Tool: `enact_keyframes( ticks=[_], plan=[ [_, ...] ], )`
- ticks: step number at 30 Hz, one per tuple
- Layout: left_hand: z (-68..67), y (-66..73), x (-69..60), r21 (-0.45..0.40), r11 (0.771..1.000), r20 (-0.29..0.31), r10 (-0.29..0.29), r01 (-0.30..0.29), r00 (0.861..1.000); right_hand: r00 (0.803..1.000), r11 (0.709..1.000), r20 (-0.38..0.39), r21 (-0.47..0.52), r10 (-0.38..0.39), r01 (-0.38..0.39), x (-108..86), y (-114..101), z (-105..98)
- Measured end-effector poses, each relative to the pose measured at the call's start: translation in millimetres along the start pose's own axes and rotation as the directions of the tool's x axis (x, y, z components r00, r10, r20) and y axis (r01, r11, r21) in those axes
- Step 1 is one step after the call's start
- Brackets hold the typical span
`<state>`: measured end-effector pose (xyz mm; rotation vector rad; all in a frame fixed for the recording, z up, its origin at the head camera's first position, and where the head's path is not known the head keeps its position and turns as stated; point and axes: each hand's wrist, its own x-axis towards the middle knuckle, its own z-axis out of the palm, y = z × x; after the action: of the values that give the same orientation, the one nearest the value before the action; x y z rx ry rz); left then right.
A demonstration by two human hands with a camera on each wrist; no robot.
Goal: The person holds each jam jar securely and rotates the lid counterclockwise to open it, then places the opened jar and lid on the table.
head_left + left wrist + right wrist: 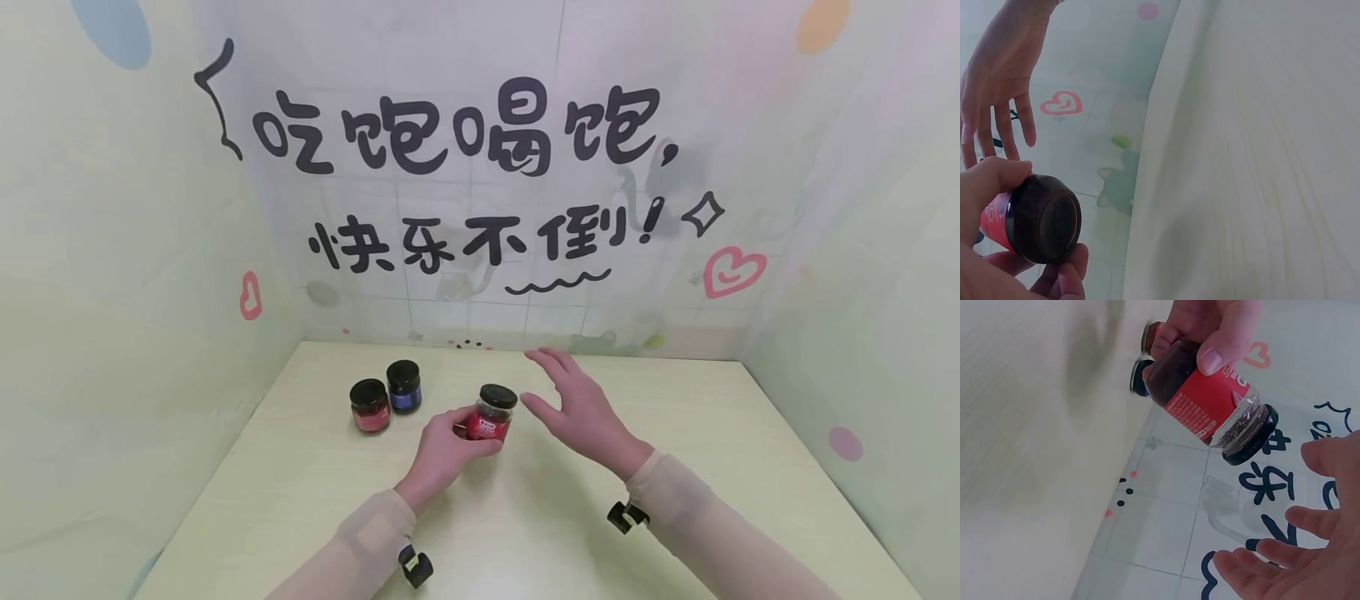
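My left hand point(447, 446) grips a glass jar point(489, 423) with a red label and a black lid, held above the table. In the left wrist view the jar's dark base point(1054, 222) faces the camera, thumb on one side and fingers on the other. The right wrist view shows dark contents low in the jar point(1204, 403), clear glass near its lid point(1251, 436), which is on. My right hand point(581, 408) is raised just right of the lid, its fingers spread and apart from the jar.
Two more black-lidded jars stand at the back left of the table point(285, 492): one with a red label point(371, 407), one with a blue label point(405, 387). Printed curtains point(480, 50) enclose the table at the back and both sides.
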<state>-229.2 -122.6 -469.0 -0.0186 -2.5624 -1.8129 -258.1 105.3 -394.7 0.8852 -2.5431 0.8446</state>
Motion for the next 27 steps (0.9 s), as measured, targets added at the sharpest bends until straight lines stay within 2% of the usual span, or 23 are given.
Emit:
enact_keyframes(
  ticks=[6,19,27],
  plan=[
    [-0.3,4.3,-3.5,-0.043,0.999,0.015,-0.002,0.003,1.0,1.0,0.999,-0.011,0.037,0.001,0.0,2.1,2.9,-4.5],
    [1.9,16.7,-14.1,-0.081,0.997,0.037,0.014,-0.011,0.999,0.998,0.987,0.03,0.148,0.057,-0.061,4.2,-1.8,-9.4],
    [3.7,21.1,-18.3,-0.092,0.995,0.026,0.031,-0.028,0.999,0.995,0.972,0.052,0.217,0.081,-0.091,4.1,-4.0,-9.2]
  ],
)
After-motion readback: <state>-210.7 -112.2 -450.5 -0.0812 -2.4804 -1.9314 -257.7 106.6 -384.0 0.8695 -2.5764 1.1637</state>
